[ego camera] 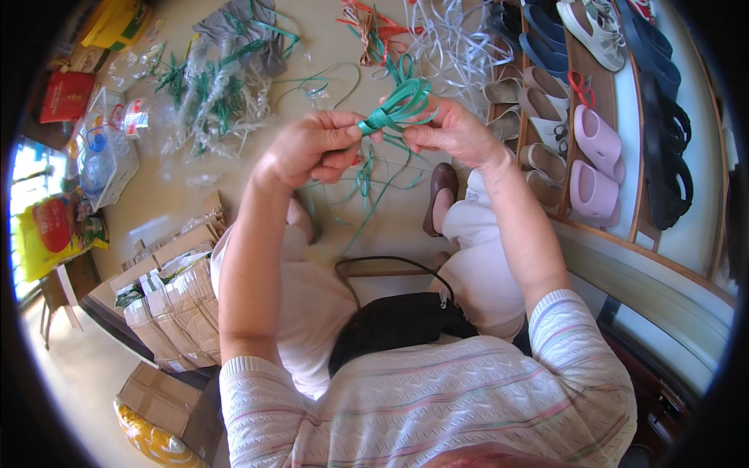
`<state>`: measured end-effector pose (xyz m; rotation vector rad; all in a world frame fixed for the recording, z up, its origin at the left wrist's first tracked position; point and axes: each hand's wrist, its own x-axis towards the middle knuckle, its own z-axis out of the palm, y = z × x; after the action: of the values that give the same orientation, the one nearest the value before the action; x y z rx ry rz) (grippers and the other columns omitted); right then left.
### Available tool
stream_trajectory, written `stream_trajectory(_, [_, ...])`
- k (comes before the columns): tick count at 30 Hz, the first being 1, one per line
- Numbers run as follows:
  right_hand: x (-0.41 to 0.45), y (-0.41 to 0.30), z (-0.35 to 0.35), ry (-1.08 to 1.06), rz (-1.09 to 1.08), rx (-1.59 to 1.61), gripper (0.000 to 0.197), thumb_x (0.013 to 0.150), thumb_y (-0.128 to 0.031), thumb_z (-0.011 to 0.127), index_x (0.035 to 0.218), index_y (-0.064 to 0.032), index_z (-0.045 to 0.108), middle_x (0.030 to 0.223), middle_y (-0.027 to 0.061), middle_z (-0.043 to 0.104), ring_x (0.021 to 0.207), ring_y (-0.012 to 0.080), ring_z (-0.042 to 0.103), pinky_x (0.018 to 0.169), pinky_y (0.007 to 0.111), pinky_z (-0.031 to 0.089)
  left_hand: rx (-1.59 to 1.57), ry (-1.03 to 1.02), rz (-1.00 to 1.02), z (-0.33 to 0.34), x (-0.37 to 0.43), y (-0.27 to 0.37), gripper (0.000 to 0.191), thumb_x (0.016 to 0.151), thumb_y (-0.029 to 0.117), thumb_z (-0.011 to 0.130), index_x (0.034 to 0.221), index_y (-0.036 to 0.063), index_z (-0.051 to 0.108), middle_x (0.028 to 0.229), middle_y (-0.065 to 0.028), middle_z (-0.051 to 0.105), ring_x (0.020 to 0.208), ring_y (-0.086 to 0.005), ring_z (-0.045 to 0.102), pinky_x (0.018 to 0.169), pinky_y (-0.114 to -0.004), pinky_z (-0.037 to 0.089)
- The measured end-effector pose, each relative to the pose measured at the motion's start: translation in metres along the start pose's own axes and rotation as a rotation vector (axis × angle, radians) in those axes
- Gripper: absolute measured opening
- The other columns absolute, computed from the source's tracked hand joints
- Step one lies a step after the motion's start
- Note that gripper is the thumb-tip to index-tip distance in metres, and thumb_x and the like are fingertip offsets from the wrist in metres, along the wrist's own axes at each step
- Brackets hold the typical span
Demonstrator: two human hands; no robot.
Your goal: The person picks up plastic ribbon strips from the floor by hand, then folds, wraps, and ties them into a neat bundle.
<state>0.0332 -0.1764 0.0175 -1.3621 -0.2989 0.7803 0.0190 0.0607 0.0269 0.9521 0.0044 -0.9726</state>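
A looped bundle of green plastic strapping [377, 119] is held up in front of me between both hands, its middle wound round with the same strap. My left hand [316, 146] pinches the wound end between thumb and fingers. My right hand [453, 131] has its thumb and fingers at the loops on the other side; some fingertips are hidden behind them. Loose green strands [364, 178] trail below the hands to the floor. Beyond the bundle lie a tangle of white strapping [450, 47] and a smaller heap of red strapping [392, 32].
Clear and green strapping bundles [219, 88] lie at the far left, near a plastic bottle [146, 117] and a clear bin [108, 152]. A shoe rack [603, 231] with sandals stands at right. Cardboard boxes [175, 316] stand at left. A black bag [404, 324] rests on my lap.
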Motion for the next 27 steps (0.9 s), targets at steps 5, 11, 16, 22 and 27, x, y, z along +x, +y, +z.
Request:
stream_trajectory(5, [-0.005,0.0,-0.004,-0.02,-0.138,0.002,0.029,0.08,-0.007,0.06,0.109,-0.0076,0.055,0.096,0.0017,0.058,0.062,0.0076,0.048,0.059,0.022,0.042,-0.221,-0.297,0.035,-0.004,0.007,-0.015,0.024,0.089,0.021,0.044,0.096,0.0003,0.053,0.047,-0.0007,0.036,0.03,-0.0077,0.026,0.032,-0.022,0.022])
stream_trajectory(11, [-0.006,-0.014,0.008,0.003,-0.173,0.096,0.025,0.076,-0.008,0.064,0.1,-0.004,0.059,0.08,0.001,0.059,0.061,0.0081,0.048,0.057,0.021,0.041,-0.37,-0.407,0.012,0.002,0.015,-0.028,0.024,0.088,0.017,0.039,0.092,-0.0036,0.051,0.047,-0.0023,0.037,0.029,-0.0098,0.03,0.031,-0.024,0.025])
stream_trajectory(16, [-0.008,-0.012,0.0,0.118,-0.094,0.034,0.015,0.078,-0.01,0.064,0.093,-0.0056,0.062,0.067,-0.0037,0.055,0.057,0.0037,0.044,0.052,0.018,0.038,-0.275,-0.256,0.023,0.02,0.02,-0.024,0.027,0.086,0.02,0.04,0.094,-0.0038,0.051,0.052,-0.0063,0.045,0.038,-0.0142,0.042,0.039,-0.025,0.033])
stream_trajectory(22, [0.004,-0.003,0.008,0.237,-0.06,0.145,0.011,0.08,-0.015,0.063,0.085,-0.0056,0.06,0.065,-0.0034,0.054,0.055,0.0026,0.043,0.048,0.016,0.034,0.234,0.368,0.328,0.023,0.028,-0.023,0.035,0.082,0.022,0.055,0.104,-0.005,0.054,0.078,-0.0051,0.06,0.066,-0.0088,0.054,0.062,-0.023,0.042])
stream_trajectory(27, [0.013,0.001,0.023,0.346,0.004,0.031,0.012,0.08,-0.014,0.062,0.085,-0.0037,0.059,0.066,-0.0033,0.054,0.056,0.0028,0.045,0.046,0.016,0.035,0.391,0.51,0.33,0.027,0.032,-0.03,0.024,0.08,0.017,0.057,0.097,-0.0009,0.059,0.067,-0.0062,0.06,0.056,-0.011,0.053,0.055,-0.027,0.044])
